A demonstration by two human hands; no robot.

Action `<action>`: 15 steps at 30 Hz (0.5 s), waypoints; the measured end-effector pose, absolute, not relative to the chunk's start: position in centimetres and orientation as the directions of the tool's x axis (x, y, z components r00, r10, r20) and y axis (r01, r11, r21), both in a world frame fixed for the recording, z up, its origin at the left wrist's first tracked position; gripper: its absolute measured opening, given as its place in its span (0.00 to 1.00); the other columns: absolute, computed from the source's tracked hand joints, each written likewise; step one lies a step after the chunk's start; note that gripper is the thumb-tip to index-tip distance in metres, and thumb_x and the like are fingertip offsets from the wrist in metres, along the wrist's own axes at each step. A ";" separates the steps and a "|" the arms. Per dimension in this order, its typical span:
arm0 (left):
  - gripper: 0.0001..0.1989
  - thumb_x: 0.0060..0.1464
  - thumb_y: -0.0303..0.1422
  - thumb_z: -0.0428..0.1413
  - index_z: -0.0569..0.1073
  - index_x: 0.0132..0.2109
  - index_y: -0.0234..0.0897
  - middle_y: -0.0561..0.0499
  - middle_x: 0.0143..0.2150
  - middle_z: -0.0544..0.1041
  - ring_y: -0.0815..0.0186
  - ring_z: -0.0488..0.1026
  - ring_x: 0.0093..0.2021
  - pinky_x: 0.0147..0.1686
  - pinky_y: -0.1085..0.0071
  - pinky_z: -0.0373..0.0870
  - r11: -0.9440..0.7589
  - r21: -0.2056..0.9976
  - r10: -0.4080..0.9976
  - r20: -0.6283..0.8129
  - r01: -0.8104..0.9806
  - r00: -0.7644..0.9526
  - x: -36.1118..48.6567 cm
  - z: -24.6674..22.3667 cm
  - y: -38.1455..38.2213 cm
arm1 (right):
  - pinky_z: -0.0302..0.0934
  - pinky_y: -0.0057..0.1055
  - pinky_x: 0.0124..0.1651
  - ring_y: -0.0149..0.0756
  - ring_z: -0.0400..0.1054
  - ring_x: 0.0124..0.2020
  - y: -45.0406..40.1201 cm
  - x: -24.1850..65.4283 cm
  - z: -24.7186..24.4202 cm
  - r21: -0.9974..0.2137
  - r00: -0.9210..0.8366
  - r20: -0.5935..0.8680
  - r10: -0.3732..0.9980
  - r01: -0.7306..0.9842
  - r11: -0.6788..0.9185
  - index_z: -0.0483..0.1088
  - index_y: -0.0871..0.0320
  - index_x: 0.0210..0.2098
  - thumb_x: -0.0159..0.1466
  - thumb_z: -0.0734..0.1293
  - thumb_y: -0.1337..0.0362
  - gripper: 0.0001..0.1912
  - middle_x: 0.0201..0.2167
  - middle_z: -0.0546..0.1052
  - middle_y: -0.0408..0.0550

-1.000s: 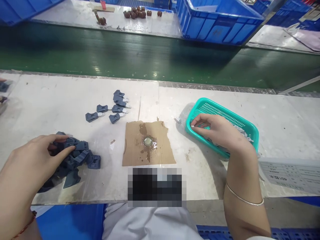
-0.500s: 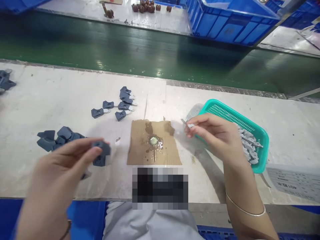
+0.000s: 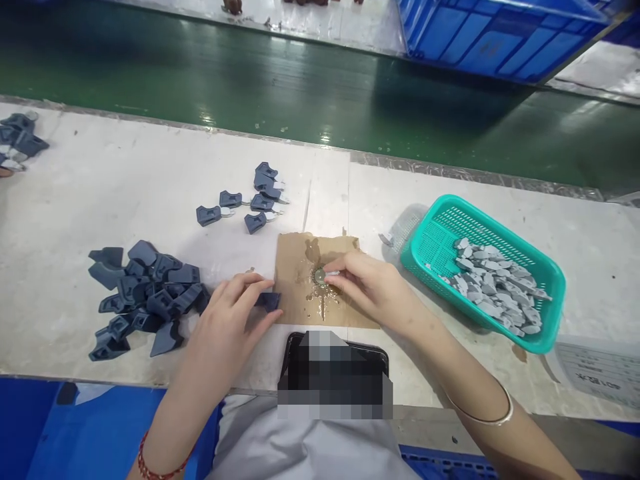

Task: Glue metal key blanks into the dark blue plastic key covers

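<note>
My left hand (image 3: 235, 317) pinches a dark blue-grey plastic piece (image 3: 271, 301) beside the left edge of a brown cardboard square (image 3: 295, 307). Over the cardboard, my right hand (image 3: 367, 283) holds a small light grey plastic piece (image 3: 331, 273) between thumb and fingers. Its tip is at a small round cap (image 3: 320, 276), which sits in the middle of the cardboard amid wet, shiny spots. The fingers hide much of the grey piece. Left of my left hand lies a heap of loose dark blue-grey pieces (image 3: 145, 293).
A green basket (image 3: 553, 293) of light grey pieces (image 3: 495, 283) stands at right. Several joined blue-and-grey pieces (image 3: 260, 200) lie beyond the cardboard. A phone-like black object (image 3: 373, 353) sits at the front edge. Past the table run a green belt (image 3: 240, 87) and a blue crate (image 3: 480, 40).
My right hand has moved left from beside the basket to the round cap, carrying the grey piece. My left hand has moved right to the cardboard's edge with the blue-grey piece. The view has shifted.
</note>
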State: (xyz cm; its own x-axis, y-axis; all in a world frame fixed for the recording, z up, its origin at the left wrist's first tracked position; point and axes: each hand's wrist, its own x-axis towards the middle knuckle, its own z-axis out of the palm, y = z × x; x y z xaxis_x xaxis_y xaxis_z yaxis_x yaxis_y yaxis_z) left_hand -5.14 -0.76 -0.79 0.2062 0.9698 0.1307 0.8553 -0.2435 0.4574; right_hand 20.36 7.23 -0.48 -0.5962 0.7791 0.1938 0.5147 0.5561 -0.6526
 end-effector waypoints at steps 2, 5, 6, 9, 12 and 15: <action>0.11 0.68 0.36 0.55 0.77 0.51 0.38 0.44 0.52 0.79 0.51 0.78 0.55 0.47 0.60 0.80 -0.238 0.489 0.971 0.124 0.839 0.203 -5.4 -0.8 -0.9 | 0.68 0.33 0.43 0.38 0.77 0.41 7.3 20.3 -0.5 -0.611 -0.629 0.210 0.749 0.513 0.602 0.71 0.57 0.43 0.74 0.64 0.65 0.04 0.40 0.82 0.50; 0.11 0.66 0.36 0.58 0.78 0.53 0.41 0.46 0.52 0.81 0.57 0.79 0.49 0.39 0.67 0.79 -0.146 0.629 0.989 0.123 0.764 0.087 -5.4 -0.5 -1.2 | 0.68 0.34 0.43 0.40 0.77 0.41 7.3 20.2 -0.4 -0.568 -0.650 0.219 0.728 0.522 0.636 0.70 0.56 0.44 0.75 0.63 0.65 0.04 0.40 0.81 0.51; 0.11 0.65 0.36 0.59 0.78 0.53 0.43 0.47 0.51 0.81 0.60 0.80 0.45 0.35 0.70 0.78 -0.090 0.706 0.995 0.097 0.702 0.030 -5.2 -0.2 -1.3 | 0.68 0.34 0.42 0.40 0.76 0.40 7.3 20.3 -0.3 -0.563 -0.653 0.222 0.724 0.521 0.642 0.69 0.56 0.43 0.75 0.63 0.65 0.03 0.39 0.81 0.51; 0.10 0.63 0.38 0.62 0.80 0.51 0.45 0.49 0.51 0.83 0.63 0.80 0.43 0.37 0.73 0.79 0.095 0.923 0.995 -0.078 0.372 -0.061 -4.4 0.2 -1.6 | 0.67 0.32 0.40 0.38 0.75 0.37 7.3 20.3 -0.3 -0.559 -0.658 0.224 0.719 0.518 0.648 0.68 0.57 0.41 0.74 0.65 0.66 0.03 0.37 0.80 0.49; 0.09 0.61 0.36 0.64 0.79 0.48 0.43 0.47 0.53 0.83 0.60 0.81 0.50 0.47 0.69 0.81 0.223 0.975 0.975 -0.223 0.002 -0.026 -3.3 0.0 -1.8 | 0.66 0.32 0.40 0.39 0.75 0.37 7.4 20.3 -0.3 -0.549 -0.674 0.224 0.704 0.510 0.662 0.68 0.57 0.40 0.74 0.64 0.67 0.04 0.36 0.79 0.49; 0.09 0.57 0.32 0.67 0.78 0.44 0.41 0.46 0.51 0.84 0.61 0.82 0.48 0.44 0.71 0.81 0.272 0.941 0.960 -0.279 -0.202 -0.008 -2.2 -0.4 -2.0 | 0.66 0.32 0.41 0.39 0.74 0.38 7.5 20.3 -0.2 -0.539 -0.690 0.211 0.692 0.509 0.671 0.69 0.58 0.42 0.74 0.63 0.66 0.04 0.37 0.79 0.50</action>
State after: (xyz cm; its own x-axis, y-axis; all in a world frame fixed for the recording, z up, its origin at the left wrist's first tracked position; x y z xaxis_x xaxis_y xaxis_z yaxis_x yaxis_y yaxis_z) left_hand -2.22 -1.96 -0.37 -0.0083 0.9602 -0.2792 -0.2024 0.2719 0.9408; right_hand 20.34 7.49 -0.17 -0.6902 0.6923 0.2108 0.5089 0.6714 -0.5387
